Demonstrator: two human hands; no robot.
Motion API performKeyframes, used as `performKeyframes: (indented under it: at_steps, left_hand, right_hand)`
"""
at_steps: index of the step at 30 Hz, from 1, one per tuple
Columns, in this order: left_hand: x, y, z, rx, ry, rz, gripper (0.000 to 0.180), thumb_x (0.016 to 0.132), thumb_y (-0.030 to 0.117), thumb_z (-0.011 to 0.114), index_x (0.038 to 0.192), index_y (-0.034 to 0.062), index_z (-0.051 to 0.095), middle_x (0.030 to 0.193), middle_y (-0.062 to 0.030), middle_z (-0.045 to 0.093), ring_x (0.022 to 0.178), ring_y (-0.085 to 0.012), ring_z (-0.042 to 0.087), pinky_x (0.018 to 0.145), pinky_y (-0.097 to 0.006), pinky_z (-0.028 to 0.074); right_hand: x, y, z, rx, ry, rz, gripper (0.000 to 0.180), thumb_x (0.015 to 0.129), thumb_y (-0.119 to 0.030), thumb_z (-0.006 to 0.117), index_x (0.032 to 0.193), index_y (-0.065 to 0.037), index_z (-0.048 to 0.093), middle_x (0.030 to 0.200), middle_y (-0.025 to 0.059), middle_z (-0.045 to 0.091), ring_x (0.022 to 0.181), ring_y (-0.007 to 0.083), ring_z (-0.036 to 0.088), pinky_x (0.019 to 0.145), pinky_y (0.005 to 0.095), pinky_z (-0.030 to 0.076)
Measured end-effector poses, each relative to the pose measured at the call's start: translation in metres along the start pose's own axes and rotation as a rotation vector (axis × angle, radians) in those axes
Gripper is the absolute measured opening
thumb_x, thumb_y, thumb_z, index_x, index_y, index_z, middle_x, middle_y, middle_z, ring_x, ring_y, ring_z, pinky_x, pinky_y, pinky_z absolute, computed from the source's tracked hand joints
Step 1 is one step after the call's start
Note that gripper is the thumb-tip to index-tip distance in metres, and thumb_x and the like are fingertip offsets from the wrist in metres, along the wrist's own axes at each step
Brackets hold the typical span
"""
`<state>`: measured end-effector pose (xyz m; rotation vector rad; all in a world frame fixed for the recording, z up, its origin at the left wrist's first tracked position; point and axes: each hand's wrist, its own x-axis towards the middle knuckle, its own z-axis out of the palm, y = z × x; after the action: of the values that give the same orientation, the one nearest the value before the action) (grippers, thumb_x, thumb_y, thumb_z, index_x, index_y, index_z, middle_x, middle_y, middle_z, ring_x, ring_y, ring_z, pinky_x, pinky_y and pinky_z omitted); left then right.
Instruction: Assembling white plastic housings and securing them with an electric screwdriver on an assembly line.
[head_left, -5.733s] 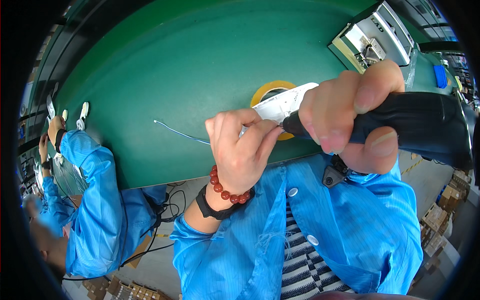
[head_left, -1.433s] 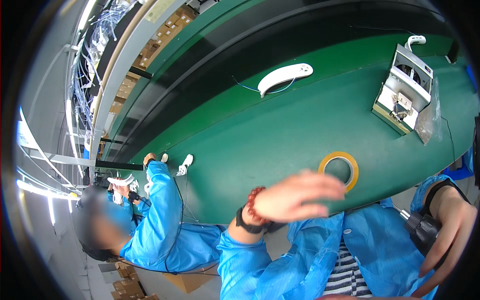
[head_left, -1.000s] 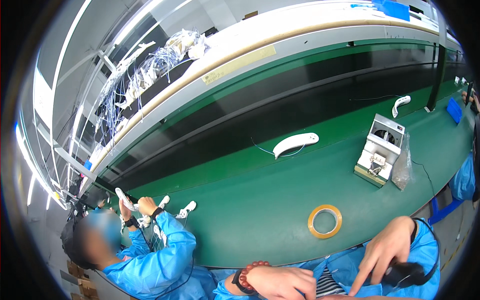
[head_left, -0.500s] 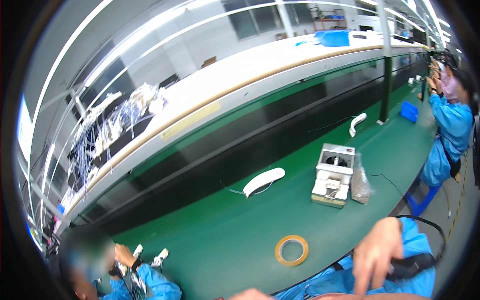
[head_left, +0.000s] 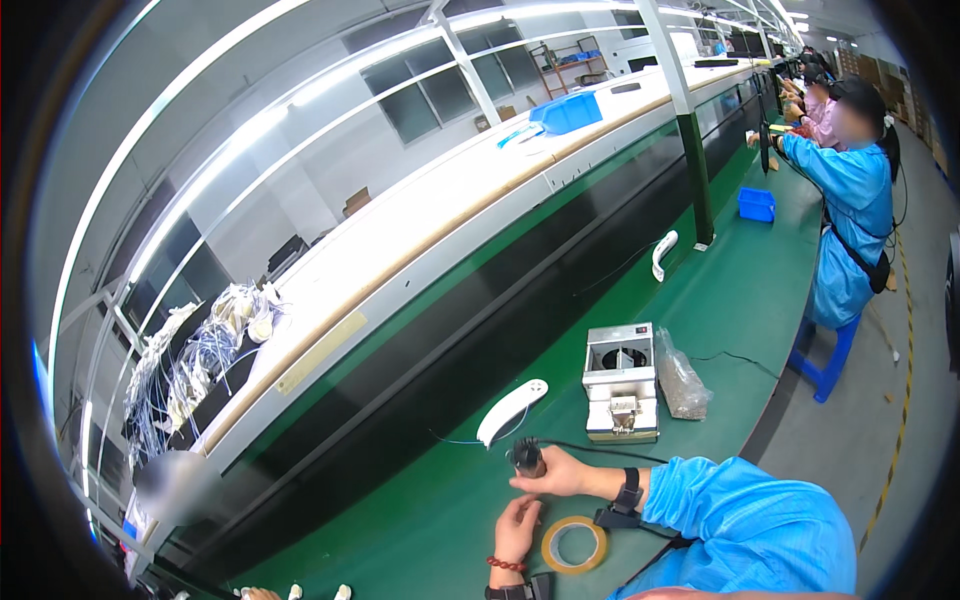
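My right hand [head_left: 560, 474] is closed round a dark, cylindrical, corded hand tool [head_left: 526, 456], its exact kind unclear. A black cord [head_left: 600, 453] runs from it toward my right forearm. Just below, my left hand [head_left: 515, 528] has its fingers curled together close to the tool's lower end; whatever they pinch is hidden. Beside my left hand, a roll of amber tape [head_left: 574, 545] lies flat on the green work surface [head_left: 420, 510]. Beyond my hands rests a curved white plastic piece [head_left: 512, 410] with a thin wire.
A boxy white-and-grey machine [head_left: 620, 385] stands to the right, against a clear bag of small parts [head_left: 682, 380]. Farther off are another curved white piece [head_left: 664, 255], a post [head_left: 695, 180] and a blue bin [head_left: 756, 205]. Co-workers [head_left: 845, 220] sit along the right; another is at lower left.
My right hand has come from over my lap to above the work surface and now shows the dark tool. My left hand has come into view beside it. The view has shifted right.
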<state>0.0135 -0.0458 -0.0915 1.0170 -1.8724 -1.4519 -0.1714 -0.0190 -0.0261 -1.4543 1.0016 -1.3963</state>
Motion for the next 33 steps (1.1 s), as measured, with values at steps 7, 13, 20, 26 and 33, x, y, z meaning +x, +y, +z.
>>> performKeyframes:
  at_steps: [7, 13, 20, 26, 33]
  left_hand:
    - [-0.003, -0.004, 0.003, -0.010, 0.022, -0.006, 0.026, 0.092, 0.011, 0.065, 0.113, -0.0045, 0.063, 0.099, -0.0094, 0.069, 0.083, -0.0136, 0.065, 0.071, -0.026, 0.054]
    - [-0.006, 0.000, 0.002, 0.047, 0.037, 0.020, 0.022, 0.092, 0.011, 0.065, 0.109, -0.0039, 0.064, 0.093, -0.0085, 0.069, 0.076, -0.0129, 0.064, 0.068, -0.027, 0.052]
    - [-0.003, -0.001, 0.004, 0.091, 0.055, 0.050, 0.017, 0.092, 0.010, 0.065, 0.104, -0.0014, 0.065, 0.085, -0.0065, 0.066, 0.074, -0.0143, 0.064, 0.067, -0.026, 0.051]
    - [-0.004, -0.007, 0.003, 0.063, 0.063, 0.068, 0.017, 0.092, 0.010, 0.065, 0.104, -0.0005, 0.065, 0.087, -0.0085, 0.065, 0.072, -0.0147, 0.065, 0.066, -0.027, 0.052]
    - [-0.003, -0.003, 0.005, 0.116, 0.050, 0.094, 0.017, 0.091, 0.010, 0.065, 0.103, -0.0022, 0.065, 0.089, -0.0099, 0.065, 0.072, -0.0151, 0.065, 0.065, -0.027, 0.052]
  right_hand:
    - [-0.002, -0.005, -0.004, 0.033, -0.019, 0.016, 0.022, 0.085, -0.023, 0.075, 0.090, -0.006, 0.061, 0.080, -0.0027, 0.058, 0.073, 0.0066, 0.050, 0.069, 0.0252, 0.045]
    - [-0.002, 0.002, -0.003, -0.085, -0.030, 0.077, 0.023, 0.085, -0.024, 0.075, 0.087, -0.006, 0.060, 0.078, -0.0007, 0.059, 0.072, 0.0091, 0.052, 0.067, 0.0266, 0.045]
    - [-0.004, 0.003, -0.003, -0.186, -0.016, 0.014, 0.038, 0.083, -0.036, 0.074, 0.097, -0.005, 0.057, 0.078, 0.0062, 0.063, 0.072, 0.0155, 0.057, 0.071, 0.0314, 0.048]
    - [-0.001, 0.007, -0.003, -0.233, -0.049, 0.051, 0.037, 0.083, -0.035, 0.075, 0.096, -0.005, 0.057, 0.077, 0.0061, 0.062, 0.072, 0.0144, 0.057, 0.070, 0.0315, 0.048]
    - [-0.005, 0.005, -0.004, -0.158, 0.003, 0.045, 0.038, 0.084, -0.032, 0.075, 0.105, -0.005, 0.059, 0.082, 0.0061, 0.063, 0.075, 0.0128, 0.057, 0.073, 0.0300, 0.049]
